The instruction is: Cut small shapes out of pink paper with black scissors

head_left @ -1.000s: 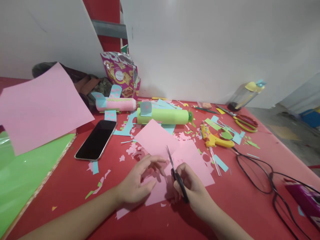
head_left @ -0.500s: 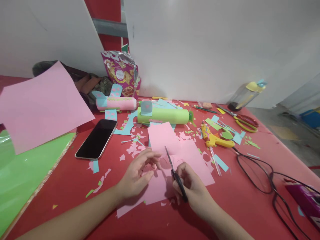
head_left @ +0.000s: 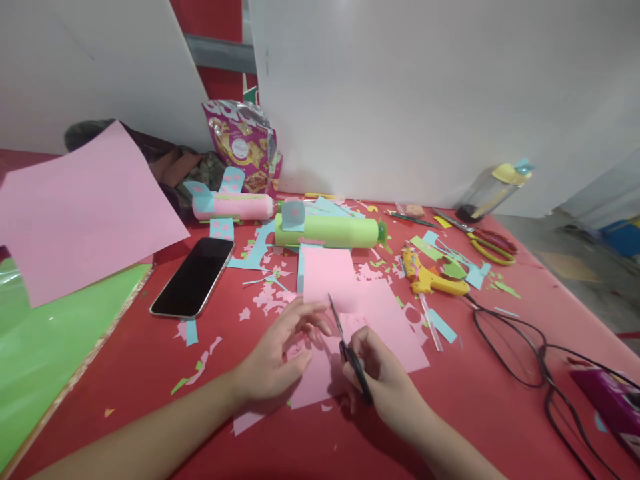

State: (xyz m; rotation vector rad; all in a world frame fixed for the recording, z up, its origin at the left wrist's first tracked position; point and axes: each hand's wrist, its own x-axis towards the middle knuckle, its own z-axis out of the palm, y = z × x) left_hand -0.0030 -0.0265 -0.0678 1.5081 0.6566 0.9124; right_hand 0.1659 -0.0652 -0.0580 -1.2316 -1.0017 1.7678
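Observation:
My right hand [head_left: 383, 377] grips small black scissors [head_left: 347, 347], their blades pointing up and away into a sheet of pink paper [head_left: 330, 277]. My left hand [head_left: 275, 357] pinches the left edge of that pink paper beside the blades, fingers curled around it. A larger pink sheet [head_left: 385, 327] lies flat on the red table [head_left: 150, 373] under both hands. Small pink scraps are scattered around my left hand.
A black phone [head_left: 193, 277] lies to the left. Behind the paper sit a green paper tube [head_left: 327, 231] and a pink tube [head_left: 233, 207]. A yellow glue gun [head_left: 430, 277] with black cord [head_left: 520, 353], red-and-yellow scissors [head_left: 485, 243], a bottle [head_left: 487, 190] and a snack bag [head_left: 243, 143] stand further off. Pink and green sheets [head_left: 65, 267] cover the left edge.
The pink piece in my left hand has turned, its top swinging from the left towards upright. The scissors have shifted slightly up along it.

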